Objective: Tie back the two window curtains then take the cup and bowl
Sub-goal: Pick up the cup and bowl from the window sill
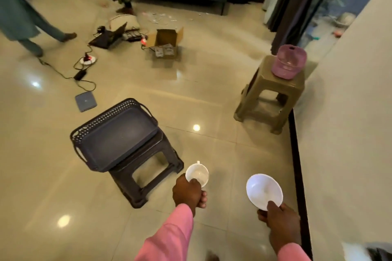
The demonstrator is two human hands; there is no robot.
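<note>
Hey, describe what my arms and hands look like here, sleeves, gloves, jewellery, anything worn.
Both arms wear long plain pink sleeves. The left sleeve and the right sleeve each end at the wrist. The left hand and right hand are bare: no gloves, and no watch, ring or bracelet shows.

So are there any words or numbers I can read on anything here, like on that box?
White labels on the cardboard box: there is print, but it is too blurred to read.
Grey flat device on the floor: a tiny pale mark, too small to read.
Cup and bowl: plain white, no text seen.
</note>
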